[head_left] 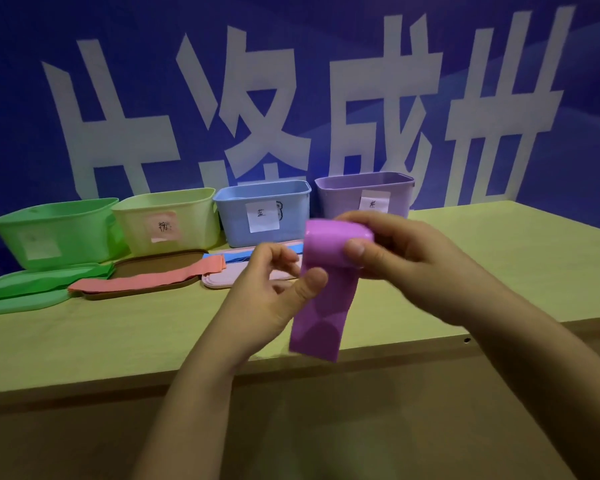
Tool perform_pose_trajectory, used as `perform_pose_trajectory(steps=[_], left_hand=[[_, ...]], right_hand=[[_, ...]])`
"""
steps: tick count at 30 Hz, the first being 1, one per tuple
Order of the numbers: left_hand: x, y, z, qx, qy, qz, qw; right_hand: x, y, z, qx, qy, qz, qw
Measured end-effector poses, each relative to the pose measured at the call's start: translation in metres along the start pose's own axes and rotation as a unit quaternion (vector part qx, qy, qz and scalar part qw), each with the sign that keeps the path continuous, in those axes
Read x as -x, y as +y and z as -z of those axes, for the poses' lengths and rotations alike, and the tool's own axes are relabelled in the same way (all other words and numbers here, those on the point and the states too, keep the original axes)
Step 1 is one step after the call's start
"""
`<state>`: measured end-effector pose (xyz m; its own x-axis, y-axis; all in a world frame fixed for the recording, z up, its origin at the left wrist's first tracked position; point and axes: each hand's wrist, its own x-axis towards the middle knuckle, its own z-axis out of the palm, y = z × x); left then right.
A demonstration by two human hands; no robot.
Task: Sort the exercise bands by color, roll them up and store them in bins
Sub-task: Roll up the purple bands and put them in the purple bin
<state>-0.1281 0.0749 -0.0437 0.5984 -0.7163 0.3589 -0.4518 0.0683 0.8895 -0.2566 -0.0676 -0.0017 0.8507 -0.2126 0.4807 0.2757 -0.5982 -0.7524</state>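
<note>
Purple band (321, 306), top half-rolled

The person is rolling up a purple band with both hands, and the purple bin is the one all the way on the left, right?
Not quite. The head view shows both hands rolling the purple band, but the purple bin is furthest right; the green bin is furthest left.

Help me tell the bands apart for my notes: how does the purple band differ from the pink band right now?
The purple band is held in the air by the left hand and right hand; the pink band lies untouched on a brown tray. The purple band is partly rolled at its top with the rest hanging down; the pink band lies flat and stretched out. Both are flat, wide strips, and neither is in a bin yet.
</note>
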Motion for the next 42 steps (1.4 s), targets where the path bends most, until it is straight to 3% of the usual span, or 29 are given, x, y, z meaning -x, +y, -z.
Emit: perform_pose_trajectory(steps=[5,14,18,24,27,32,37,42], left_hand=[[0.002,-0.016,0.003,0.032,-0.097,0.014,0.995],[0.004,-0.031,-0.010,0.123,-0.034,0.049,0.991],[0.006,-0.022,-0.013,0.166,-0.001,0.023,0.986],[0.013,-0.023,-0.013,0.228,-0.031,0.020,0.973],[0.012,-0.024,-0.013,0.267,-0.009,0.012,0.964],[0.005,-0.016,-0.014,0.177,0.044,0.069,0.981],[-0.004,0.000,-0.009,0.086,-0.042,0.074,0.993],[-0.002,0.006,-0.011,0.076,-0.058,0.032,0.995]], right_hand=[[-0.010,0.001,0.009,-0.075,0.038,-0.015,0.996],[-0.025,0.018,0.009,-0.069,0.113,-0.025,0.991],[-0.027,0.023,0.010,-0.092,0.130,-0.037,0.987],[-0.030,0.027,0.017,-0.144,0.145,-0.077,0.976],[-0.030,0.028,0.018,-0.151,0.148,-0.087,0.973],[-0.021,0.024,0.012,-0.127,0.096,-0.067,0.985],[-0.008,0.015,0.002,-0.041,0.048,-0.019,0.998],[0.005,0.009,0.002,-0.001,0.022,0.012,1.000]])
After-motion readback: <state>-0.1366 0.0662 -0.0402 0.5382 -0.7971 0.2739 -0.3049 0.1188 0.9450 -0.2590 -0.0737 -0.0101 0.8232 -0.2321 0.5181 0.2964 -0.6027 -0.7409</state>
